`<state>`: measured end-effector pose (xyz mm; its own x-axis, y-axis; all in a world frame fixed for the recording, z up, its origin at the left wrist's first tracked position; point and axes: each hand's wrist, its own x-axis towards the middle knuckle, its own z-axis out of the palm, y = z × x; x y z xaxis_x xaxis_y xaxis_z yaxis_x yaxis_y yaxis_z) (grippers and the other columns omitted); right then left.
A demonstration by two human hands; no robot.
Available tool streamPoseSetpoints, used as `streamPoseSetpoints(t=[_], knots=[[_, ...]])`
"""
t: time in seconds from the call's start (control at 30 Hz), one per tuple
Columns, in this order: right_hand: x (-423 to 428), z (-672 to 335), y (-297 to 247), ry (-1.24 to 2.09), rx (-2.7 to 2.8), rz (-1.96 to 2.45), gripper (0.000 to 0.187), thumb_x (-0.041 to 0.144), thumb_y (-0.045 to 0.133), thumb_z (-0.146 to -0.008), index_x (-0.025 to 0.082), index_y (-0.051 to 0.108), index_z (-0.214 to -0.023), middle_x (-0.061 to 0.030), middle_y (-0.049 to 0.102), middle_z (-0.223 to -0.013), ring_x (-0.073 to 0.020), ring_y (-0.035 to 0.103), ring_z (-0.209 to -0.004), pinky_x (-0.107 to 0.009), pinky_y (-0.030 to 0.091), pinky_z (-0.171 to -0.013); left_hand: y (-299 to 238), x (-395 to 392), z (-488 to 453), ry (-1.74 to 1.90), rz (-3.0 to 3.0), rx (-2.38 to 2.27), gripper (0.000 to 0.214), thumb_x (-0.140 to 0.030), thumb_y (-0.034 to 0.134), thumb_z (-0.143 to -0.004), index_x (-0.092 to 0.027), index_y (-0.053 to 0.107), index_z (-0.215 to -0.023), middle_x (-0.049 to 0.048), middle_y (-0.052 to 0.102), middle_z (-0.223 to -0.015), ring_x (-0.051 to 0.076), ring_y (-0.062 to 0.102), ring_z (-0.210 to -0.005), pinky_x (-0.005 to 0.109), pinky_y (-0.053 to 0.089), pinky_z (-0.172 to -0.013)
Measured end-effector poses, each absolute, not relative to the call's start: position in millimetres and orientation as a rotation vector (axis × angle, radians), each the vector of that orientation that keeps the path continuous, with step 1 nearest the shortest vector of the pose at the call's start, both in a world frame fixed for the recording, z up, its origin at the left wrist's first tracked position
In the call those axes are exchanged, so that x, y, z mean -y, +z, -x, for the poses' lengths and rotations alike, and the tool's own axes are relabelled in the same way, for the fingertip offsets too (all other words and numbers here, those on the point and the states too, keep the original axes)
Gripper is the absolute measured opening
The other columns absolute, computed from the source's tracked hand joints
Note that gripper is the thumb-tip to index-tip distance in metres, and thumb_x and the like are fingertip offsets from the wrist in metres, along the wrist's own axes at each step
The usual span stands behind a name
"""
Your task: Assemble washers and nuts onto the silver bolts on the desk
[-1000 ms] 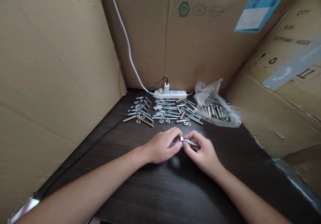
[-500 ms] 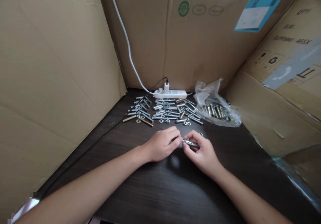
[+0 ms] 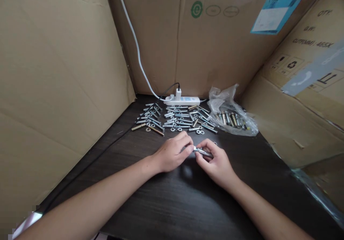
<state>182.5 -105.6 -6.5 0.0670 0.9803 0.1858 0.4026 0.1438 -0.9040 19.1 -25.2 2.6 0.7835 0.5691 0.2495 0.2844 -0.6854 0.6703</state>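
My right hand grips a silver bolt just above the dark wooden table, its tip pointing left. My left hand meets it there, with thumb and fingers pinched at the bolt's left end; whatever small part they hold is too small to name. Just beyond both hands lies a spread of several silver bolts, nuts and washers.
A clear plastic bag of more bolts lies at the right rear. A white power strip with a white cable sits against the back. Cardboard boxes wall in the left, rear and right sides.
Both hands have shifted slightly away from me, toward the spread of hardware, still joined at the bolt. My left fingers have turned a little at its end.
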Motion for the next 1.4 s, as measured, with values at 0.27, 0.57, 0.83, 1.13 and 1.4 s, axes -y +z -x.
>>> streamPoseSetpoints(t=[0.27,0.57,0.83,1.13,1.4], knots=[[103.7,-184.3,-10.0,0.796,1.489,1.424,0.011,0.026,0.058,-0.077,0.019,0.05,-0.08,0.0037,0.048,-0.062,-0.0101,0.045,-0.055,-0.02,0.042,-0.052,3.4,26.7,-19.3,0.546,-2.367,-0.586,0.016,-0.03,0.039,-0.092,-0.019,0.05,-0.092,0.0019,0.049,-0.094,0.013,0.05,-0.08,0.026,0.042,-0.072],[102.8,-183.6,-9.1,0.777,1.472,1.445,0.013,0.026,0.059,-0.075,0.019,0.049,-0.079,0.0032,0.05,-0.062,-0.0103,0.046,-0.055,-0.02,0.042,-0.052,3.1,25.8,-17.4,0.656,-2.362,-0.645,0.019,-0.03,0.04,-0.091,-0.02,0.048,-0.104,0.0042,0.048,-0.103,0.015,0.05,-0.086,0.029,0.043,-0.078],[103.1,-184.5,-10.5,0.782,1.503,1.451,0.012,0.026,0.058,-0.076,0.019,0.049,-0.077,0.0038,0.048,-0.06,-0.0098,0.042,-0.053,-0.019,0.038,-0.05,1.8,25.4,-20.8,0.513,-2.395,-0.567,0.021,-0.029,0.037,-0.094,-0.018,0.052,-0.086,0.0004,0.052,-0.085,0.013,0.05,-0.077,0.024,0.04,-0.07],[102.4,-185.5,-12.4,0.777,1.496,1.452,0.013,0.027,0.059,-0.076,0.019,0.049,-0.078,0.004,0.048,-0.059,-0.0097,0.043,-0.053,-0.019,0.038,-0.05,1.4,26.7,-20.5,0.519,-2.395,-0.573,0.014,-0.028,0.039,-0.093,-0.019,0.049,-0.094,0.0018,0.052,-0.093,0.014,0.05,-0.08,0.026,0.041,-0.071],[101.6,-184.3,-6.7,0.83,1.407,1.424,0.014,0.028,0.059,-0.076,0.018,0.05,-0.078,0.0022,0.053,-0.064,-0.0104,0.048,-0.057,-0.02,0.043,-0.053,2.4,29.0,-19.7,0.569,-2.368,-0.563,0.015,-0.026,0.041,-0.091,-0.02,0.047,-0.102,0.004,0.05,-0.1,0.015,0.051,-0.086,0.029,0.044,-0.076]])
